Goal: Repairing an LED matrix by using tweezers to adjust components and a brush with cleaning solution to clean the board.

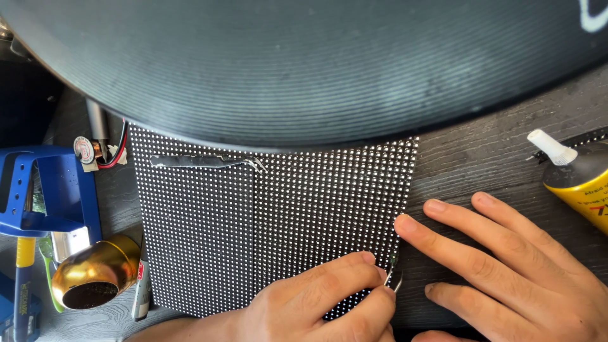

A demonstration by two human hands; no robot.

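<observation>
A black panel (253,221) covered in rows of small white dots lies flat on a dark wooden table (494,152). My left hand (316,297) rests on the panel's lower right part and pinches thin metal tweezers (392,275), whose tips sit at the panel's right edge. My right hand (506,259) lies palm down on the table to the right, fingers spread. Its index fingertip touches the panel's right edge just above the tweezers. A shiny silver strip (196,161) runs along the panel's upper left.
A large dark ribbed curved object (304,63) fills the top and hides the panel's upper edge. A yellow-and-black glue tube (579,183) with a white nozzle lies at right. At left are a blue tool (50,190), a gold cup (95,272), a marker (140,288) and red-black wires (117,152).
</observation>
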